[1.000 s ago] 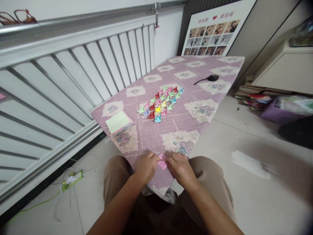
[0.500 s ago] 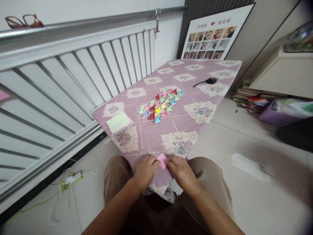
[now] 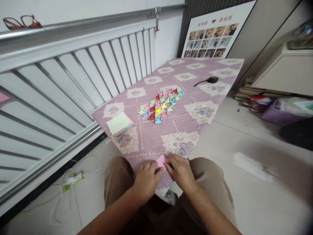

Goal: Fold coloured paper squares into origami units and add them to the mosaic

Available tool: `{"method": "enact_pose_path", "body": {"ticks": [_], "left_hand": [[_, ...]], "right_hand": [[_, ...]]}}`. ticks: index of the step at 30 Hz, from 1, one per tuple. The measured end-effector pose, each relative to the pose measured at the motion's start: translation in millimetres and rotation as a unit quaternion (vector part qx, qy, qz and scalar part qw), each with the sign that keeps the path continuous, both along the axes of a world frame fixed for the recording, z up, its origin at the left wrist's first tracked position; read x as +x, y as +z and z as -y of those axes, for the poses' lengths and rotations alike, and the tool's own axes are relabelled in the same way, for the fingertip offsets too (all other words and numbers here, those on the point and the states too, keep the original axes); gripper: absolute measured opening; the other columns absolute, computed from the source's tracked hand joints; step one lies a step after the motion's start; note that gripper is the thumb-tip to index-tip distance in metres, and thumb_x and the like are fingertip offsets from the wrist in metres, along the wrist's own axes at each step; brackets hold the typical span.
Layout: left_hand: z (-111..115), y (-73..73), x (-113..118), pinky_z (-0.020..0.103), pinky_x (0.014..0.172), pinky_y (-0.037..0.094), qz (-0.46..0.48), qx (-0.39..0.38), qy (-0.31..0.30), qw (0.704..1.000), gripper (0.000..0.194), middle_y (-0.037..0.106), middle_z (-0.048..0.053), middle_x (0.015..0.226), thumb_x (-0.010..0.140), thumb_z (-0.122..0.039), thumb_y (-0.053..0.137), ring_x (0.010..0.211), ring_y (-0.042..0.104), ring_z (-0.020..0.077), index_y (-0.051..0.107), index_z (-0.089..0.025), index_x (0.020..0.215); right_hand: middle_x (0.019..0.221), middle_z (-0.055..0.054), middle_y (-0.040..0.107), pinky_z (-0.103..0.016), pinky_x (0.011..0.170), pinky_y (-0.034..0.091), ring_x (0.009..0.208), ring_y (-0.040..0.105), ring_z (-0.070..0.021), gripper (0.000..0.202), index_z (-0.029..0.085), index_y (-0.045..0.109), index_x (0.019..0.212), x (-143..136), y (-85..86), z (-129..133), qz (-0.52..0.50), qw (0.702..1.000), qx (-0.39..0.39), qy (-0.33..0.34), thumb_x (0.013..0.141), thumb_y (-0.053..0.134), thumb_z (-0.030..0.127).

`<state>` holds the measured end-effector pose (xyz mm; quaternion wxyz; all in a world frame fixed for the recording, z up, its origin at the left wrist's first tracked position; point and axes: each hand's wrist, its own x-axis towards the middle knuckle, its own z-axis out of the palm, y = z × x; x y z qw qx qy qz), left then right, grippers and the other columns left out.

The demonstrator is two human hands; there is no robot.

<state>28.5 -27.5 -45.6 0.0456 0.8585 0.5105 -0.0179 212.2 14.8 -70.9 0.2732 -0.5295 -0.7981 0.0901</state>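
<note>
A small pink paper square (image 3: 161, 160), partly folded, lies at the near corner of the table between my hands. My left hand (image 3: 147, 179) grips its left and lower side, with the thumb pressed on the paper. On the right edge, the fingertips of my right hand (image 3: 180, 169) pinch the same paper. Farther up the cloth stand several folded paper pieces (image 3: 158, 111) in rows, coloured green, red, pink, yellow, blue and purple. A stack of coloured paper sheets (image 3: 119, 123), pale green on top, rests at the table's left edge.
A floral purple tablecloth (image 3: 151, 140) covers the table. Toward the far right lies a black object with a thin tail (image 3: 212, 80). A white radiator (image 3: 80, 85) borders the left side. On the floor are a power strip (image 3: 73, 180) and a purple bin (image 3: 275, 112).
My left hand has shifted slightly down, and its thumb now lies across the paper's lower part. A crease line shows on the pink paper. My right hand stays at its right edge.
</note>
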Motion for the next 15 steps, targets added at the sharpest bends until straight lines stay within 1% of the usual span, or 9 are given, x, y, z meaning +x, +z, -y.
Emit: {"method": "enact_pose_path", "body": {"ticks": [3, 6, 9, 12, 15], "left_hand": [[-4, 2.6, 1, 0.038, 0.085, 0.044, 0.029, -0.021, 0.023, 0.999, 0.04, 0.052, 0.003, 0.129, 0.092, -0.023, 0.046, 0.105, 0.05, 0.025, 0.048, -0.036, 0.13], [-14, 5.6, 4, 0.035, 0.087, 0.043, 0.085, -0.05, 0.066, 0.993, 0.033, 0.057, 0.004, 0.121, 0.092, -0.022, 0.045, 0.105, 0.051, 0.0224, 0.055, -0.028, 0.123], [-28, 8.1, 9, 0.031, 0.086, 0.043, 0.133, -0.072, 0.129, 0.98, 0.024, 0.059, 0.006, 0.111, 0.091, -0.025, 0.048, 0.1, 0.053, 0.0197, 0.059, -0.021, 0.112], [-42, 10.3, 13, 0.031, 0.082, 0.042, 0.135, -0.084, 0.164, 0.974, 0.018, 0.059, 0.006, 0.105, 0.088, -0.028, 0.054, 0.095, 0.056, 0.0198, 0.059, -0.019, 0.102], [-51, 12.4, 15, 0.03, 0.078, 0.041, 0.127, -0.105, 0.171, 0.971, 0.016, 0.06, 0.005, 0.1, 0.084, -0.028, 0.057, 0.091, 0.056, 0.02, 0.058, -0.019, 0.097]], "right_hand": [[0.078, -0.004, 0.058, -0.031, 0.07, 0.038, 0.077, 0.054, -0.0197, 0.013, 0.019, 0.061, 0.077, -2, -1.9, -3, -0.011, 1.0, -0.01, -0.011, 0.082, 0.064, 0.03], [0.08, -0.004, 0.058, -0.033, 0.073, 0.039, 0.08, 0.054, -0.0207, 0.012, 0.019, 0.061, 0.08, -1, -2.6, -3, -0.018, 1.0, -0.014, -0.02, 0.08, 0.067, 0.03], [0.085, -0.005, 0.06, -0.034, 0.076, 0.039, 0.084, 0.054, -0.022, 0.016, 0.019, 0.063, 0.089, -1, -2.5, -2, -0.019, 0.999, -0.013, -0.03, 0.079, 0.069, 0.03], [0.096, -0.006, 0.062, -0.036, 0.08, 0.039, 0.091, 0.055, -0.0235, 0.026, 0.02, 0.064, 0.101, 0, -3.3, 0, -0.025, 0.999, -0.006, -0.043, 0.078, 0.07, 0.031], [0.102, -0.006, 0.062, -0.037, 0.08, 0.039, 0.095, 0.055, -0.0243, 0.027, 0.022, 0.064, 0.104, 1, -5.3, 1, -0.026, 0.998, -0.006, -0.05, 0.079, 0.069, 0.033]]}}
